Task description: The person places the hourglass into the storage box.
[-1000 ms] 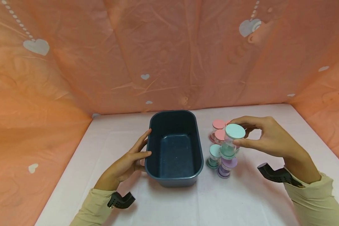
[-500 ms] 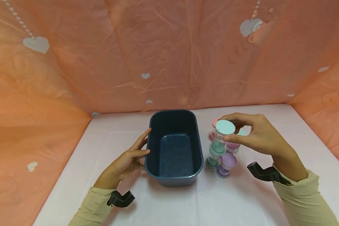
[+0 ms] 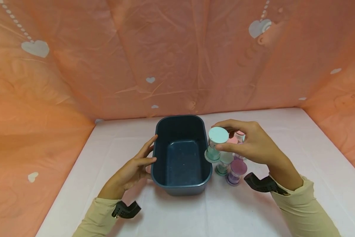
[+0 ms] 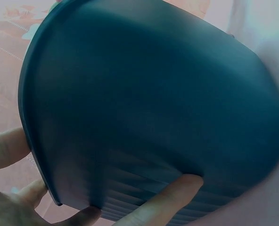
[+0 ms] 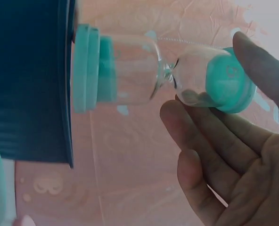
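Note:
My right hand (image 3: 251, 143) pinches a mint-green sand timer (image 3: 214, 144) near its top cap, thumb on one side and fingers on the other. The timer is held upright over the right rim of a dark blue bin (image 3: 183, 191). In the right wrist view the clear hourglass (image 5: 137, 70) shows green sand, its lower cap close beside the bin's wall (image 5: 26, 84). My left hand (image 3: 130, 172) rests against the bin's left side, fingers spread. The left wrist view shows its fingertips touching the outer wall (image 4: 130, 94). Inside, the bin's floor is bare.
Right of the bin stand more sand timers: a purple one (image 3: 236, 171) in front, a green one (image 3: 222, 168) beside it, and pink ones (image 3: 233, 140) partly hidden behind my right hand. A white cloth (image 3: 177, 217) covers the table. An orange curtain (image 3: 177, 59) hangs behind.
My right hand has carried the green sand timer leftward, from above the group of timers to the bin's right rim. My left hand stays at the bin.

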A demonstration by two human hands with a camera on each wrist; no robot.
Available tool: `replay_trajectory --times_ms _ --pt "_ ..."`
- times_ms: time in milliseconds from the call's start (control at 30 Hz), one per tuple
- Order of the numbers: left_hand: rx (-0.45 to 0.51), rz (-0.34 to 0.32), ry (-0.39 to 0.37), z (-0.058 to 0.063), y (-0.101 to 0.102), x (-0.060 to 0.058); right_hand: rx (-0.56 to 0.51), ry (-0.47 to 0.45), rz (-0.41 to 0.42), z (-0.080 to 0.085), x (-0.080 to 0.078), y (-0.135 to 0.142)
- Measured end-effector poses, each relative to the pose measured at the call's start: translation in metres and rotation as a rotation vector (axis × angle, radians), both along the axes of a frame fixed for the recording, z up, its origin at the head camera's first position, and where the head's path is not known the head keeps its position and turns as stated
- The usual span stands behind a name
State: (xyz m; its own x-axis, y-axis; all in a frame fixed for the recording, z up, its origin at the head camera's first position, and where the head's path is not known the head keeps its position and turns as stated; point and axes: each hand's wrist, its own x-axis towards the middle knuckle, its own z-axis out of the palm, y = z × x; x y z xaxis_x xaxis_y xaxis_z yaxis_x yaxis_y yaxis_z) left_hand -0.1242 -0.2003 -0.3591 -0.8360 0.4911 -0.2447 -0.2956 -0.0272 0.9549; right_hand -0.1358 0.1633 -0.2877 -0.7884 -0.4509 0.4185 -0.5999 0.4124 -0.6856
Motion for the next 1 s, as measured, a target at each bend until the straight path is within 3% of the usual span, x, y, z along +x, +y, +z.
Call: replay_trajectory --times_ms 167,400,633,1000 --pt "-0.003 0.005 0.007 0.0 0.0 -0.001 -0.018 -0.04 0.018 -0.006 0.002 -0.012" --pt "0.001 0.009 0.003 -0.002 -0.001 0.0 -0.055 -0.004 0.06 -0.01 0.003 -0.024" --pt "0.002 0.018 0.007 -0.001 -0.003 0.001 -0.092 -0.035 0.1 -0.011 0.006 -0.036" --pt "0.001 0.017 0.011 0.001 -0.003 0.001 0.006 -0.065 0.097 -0.015 0.008 -0.046"
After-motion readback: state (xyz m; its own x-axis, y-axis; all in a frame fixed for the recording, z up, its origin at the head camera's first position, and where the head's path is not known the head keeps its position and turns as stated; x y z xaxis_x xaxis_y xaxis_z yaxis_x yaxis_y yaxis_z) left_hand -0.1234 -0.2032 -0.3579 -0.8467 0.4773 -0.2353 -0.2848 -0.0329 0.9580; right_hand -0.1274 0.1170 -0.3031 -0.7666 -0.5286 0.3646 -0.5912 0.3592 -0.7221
